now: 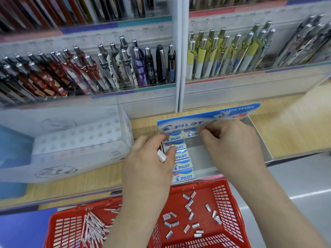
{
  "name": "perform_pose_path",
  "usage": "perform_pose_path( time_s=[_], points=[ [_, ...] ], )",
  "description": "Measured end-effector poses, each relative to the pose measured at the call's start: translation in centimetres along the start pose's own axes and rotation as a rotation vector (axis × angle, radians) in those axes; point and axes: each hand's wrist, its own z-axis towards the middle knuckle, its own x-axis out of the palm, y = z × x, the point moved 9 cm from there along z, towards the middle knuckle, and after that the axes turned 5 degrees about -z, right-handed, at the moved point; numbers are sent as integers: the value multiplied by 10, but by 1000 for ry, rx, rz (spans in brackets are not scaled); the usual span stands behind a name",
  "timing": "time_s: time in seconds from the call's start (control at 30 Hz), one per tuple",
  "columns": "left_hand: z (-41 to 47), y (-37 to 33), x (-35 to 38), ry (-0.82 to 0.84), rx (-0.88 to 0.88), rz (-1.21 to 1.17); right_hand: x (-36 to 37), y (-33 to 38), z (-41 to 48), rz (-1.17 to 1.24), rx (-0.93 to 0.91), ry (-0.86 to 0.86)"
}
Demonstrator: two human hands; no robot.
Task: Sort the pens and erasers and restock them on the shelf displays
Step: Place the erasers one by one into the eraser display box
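A Pilot eraser display box (259, 140) sits on the wooden shelf, with a column of blue-and-white erasers (183, 165) along its left side. My left hand (150, 163) is over that column and holds a white eraser (161, 155) between thumb and fingers. My right hand (231, 142) reaches to the box's back row, its fingertips pinching an eraser (191, 133) under the blue header card (188, 123). Below, a red basket (231, 203) holds several loose erasers (189, 216) on the right and several wrapped pens (95, 228) on the left.
Racks of upright pens (111, 68) fill the shelf tiers behind, with yellow-and-silver pens (223, 51) to the right. A white display box (75, 140) stands left of the eraser box. Bare wooden shelf (290, 126) lies to the right, grey floor beyond it.
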Motion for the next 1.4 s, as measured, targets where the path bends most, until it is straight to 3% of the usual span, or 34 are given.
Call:
perform_pose_path(
  time_s=[0.23,0.3,0.4,0.5,0.67,0.83,1.03,1.2,1.3,1.4],
  points=[
    [-8,-9,-10,1,-24,-114,-19,-7,-2,55,12,5],
    [-15,-16,-14,58,-50,-275,-22,-7,-6,333,61,109],
    [-22,-31,-2,265,-104,-554,-8,13,-29,869,144,455],
    [-23,-35,3,306,-120,-633,-1,20,-46,1037,180,588],
    [-24,-54,4,286,79,-391,-1,23,-49,914,60,534],
    [-30,-49,13,419,-137,-743,-4,8,-45,1096,173,467],
    [-20,-29,0,190,-209,-757,-6,2,-42,982,139,491],
    [-15,-24,2,123,-206,-693,-10,-2,-33,855,91,466],
    [-12,-21,4,98,-189,-609,-5,-8,-27,833,138,418],
    [-8,-23,2,71,-97,-378,-2,-11,-20,799,152,351]
  ],
)
